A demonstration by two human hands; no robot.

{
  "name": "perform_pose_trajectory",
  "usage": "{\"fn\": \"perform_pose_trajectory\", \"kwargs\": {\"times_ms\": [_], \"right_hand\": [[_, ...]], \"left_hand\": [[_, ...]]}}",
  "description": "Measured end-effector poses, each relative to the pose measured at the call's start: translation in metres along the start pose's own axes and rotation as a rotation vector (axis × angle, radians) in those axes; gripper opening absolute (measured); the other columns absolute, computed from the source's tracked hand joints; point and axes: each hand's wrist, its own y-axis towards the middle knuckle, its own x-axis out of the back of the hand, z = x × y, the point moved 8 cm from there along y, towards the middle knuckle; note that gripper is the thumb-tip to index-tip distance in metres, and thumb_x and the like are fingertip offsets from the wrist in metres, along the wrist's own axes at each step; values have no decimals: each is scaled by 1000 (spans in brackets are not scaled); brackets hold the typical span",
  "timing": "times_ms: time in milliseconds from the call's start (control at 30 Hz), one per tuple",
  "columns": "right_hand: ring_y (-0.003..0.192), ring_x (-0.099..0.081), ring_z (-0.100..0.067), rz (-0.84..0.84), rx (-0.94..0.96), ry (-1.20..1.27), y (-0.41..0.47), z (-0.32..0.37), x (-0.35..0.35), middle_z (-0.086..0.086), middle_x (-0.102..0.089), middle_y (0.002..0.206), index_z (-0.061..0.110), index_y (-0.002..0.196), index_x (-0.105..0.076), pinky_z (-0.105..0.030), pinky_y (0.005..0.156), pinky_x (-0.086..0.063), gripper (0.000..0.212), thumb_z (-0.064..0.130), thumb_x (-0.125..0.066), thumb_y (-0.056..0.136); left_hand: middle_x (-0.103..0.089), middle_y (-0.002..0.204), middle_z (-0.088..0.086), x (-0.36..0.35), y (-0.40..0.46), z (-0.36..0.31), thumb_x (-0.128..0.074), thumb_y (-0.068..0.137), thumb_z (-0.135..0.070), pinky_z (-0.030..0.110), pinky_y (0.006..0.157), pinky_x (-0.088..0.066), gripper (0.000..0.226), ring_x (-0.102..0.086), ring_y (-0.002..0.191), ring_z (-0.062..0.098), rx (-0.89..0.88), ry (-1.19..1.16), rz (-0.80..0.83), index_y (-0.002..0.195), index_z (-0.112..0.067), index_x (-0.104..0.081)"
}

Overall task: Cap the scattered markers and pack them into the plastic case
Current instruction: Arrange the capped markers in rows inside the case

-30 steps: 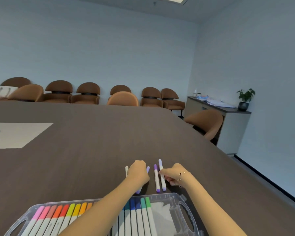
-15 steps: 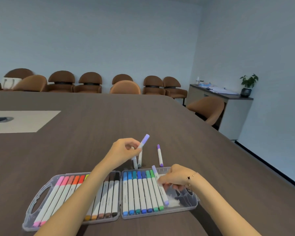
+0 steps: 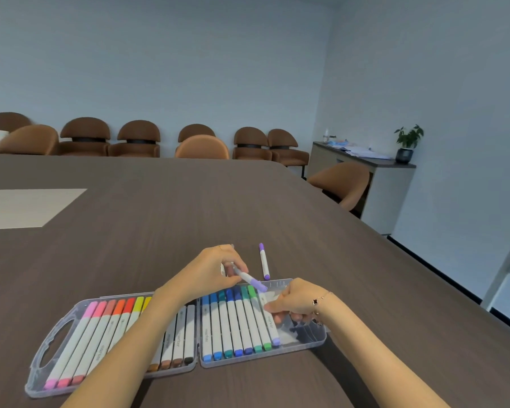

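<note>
A clear plastic case [image 3: 42, 353] lies open on the brown table [image 3: 159, 216], both halves lined with white markers with coloured caps. My left hand [image 3: 209, 269] grips a lilac-capped marker [image 3: 252, 280] over the right half's far edge, cap pointing right. My right hand [image 3: 292, 301] presses its fingertips on a purple marker [image 3: 270, 322] lying at the right end of the row in the right half. Another purple-capped marker [image 3: 264, 261] lies on the table just beyond the case. A further marker is partly hidden behind my left hand.
Brown chairs [image 3: 202, 145] line the far side of the table and the wall. A sideboard [image 3: 365, 169] with papers and a potted plant [image 3: 407, 142] stands at the right. A pale inset panel [image 3: 27, 207] sits in the table at left.
My left hand has brought the lilac marker down and right, toward the case's right half. My right hand stayed on the purple marker in the case. The camera tilted slightly.
</note>
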Motion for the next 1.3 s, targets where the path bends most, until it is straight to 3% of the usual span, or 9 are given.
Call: {"fn": "perform_pose_trajectory", "kwargs": {"times_ms": [300,433,633,700,800,933,1033,1200,1300], "right_hand": [[49,-31,-9,135,-68,-111,8,-2,-1,0,-45,64,14,78,-66,-19,49,-29,27,38,-60,89],[48,-30,-8,173,-79,-136,15,1,0,0,-51,71,12,85,-66,-18,47,-26,23,34,-60,90],[36,-29,-6,292,-139,-60,7,-5,-5,11,-50,44,17,71,-63,-13,39,-21,27,34,-58,92],[42,-29,-6,286,-152,-56,7,-6,-5,10,-52,50,17,73,-64,-14,41,-21,26,37,-60,90],[48,-30,-7,129,-81,-95,11,-5,6,5,-48,58,14,77,-66,-16,44,-26,27,39,-64,86],[45,-26,-8,-17,97,250,5,4,18,3,-60,69,11,95,-73,-16,41,-26,39,47,-62,85],[38,-22,-7,31,137,247,-10,12,14,13,-51,43,8,101,-72,-16,40,-23,39,43,-63,85],[35,-22,-7,-35,113,218,-7,7,8,11,-41,35,5,95,-71,-17,38,-24,37,40,-64,86],[35,-25,-6,-32,97,213,-9,0,10,11,-58,49,11,76,-69,-16,38,-26,30,38,-63,87]], "left_hand": [[-57,95,-19,-19,2,-5,-70,83,-18,24,79,-54,21,-59,84,5,-30,88,151,92,-36,-71],[-56,95,-20,-18,1,-5,-70,83,-18,24,80,-54,20,-59,84,3,-31,66,131,91,-36,-71],[-58,94,-19,-6,0,1,-71,82,-17,10,71,-47,17,-59,85,4,-30,57,46,91,-32,-73],[-58,94,-19,-5,1,-1,-72,82,-17,6,73,-45,18,-59,86,3,-51,68,43,91,-33,-73],[-57,96,-21,-14,2,-5,-71,83,-20,18,76,-52,19,-59,84,2,-66,98,102,94,-34,-73],[-56,95,-22,-30,4,-15,-70,83,-22,24,75,-53,18,-59,82,3,-113,132,131,98,-32,-73],[-54,96,-21,-37,6,-17,-70,84,-22,25,78,-53,18,-59,84,4,-131,170,131,100,-28,-73],[-52,96,-21,-42,3,-24,-70,84,-20,14,78,-50,20,-55,79,-5,-158,185,118,102,-27,-73],[-51,102,-22,-36,7,-29,-67,86,-14,10,79,-48,28,-56,83,-4,-136,141,46,111,-27,-68]]}}
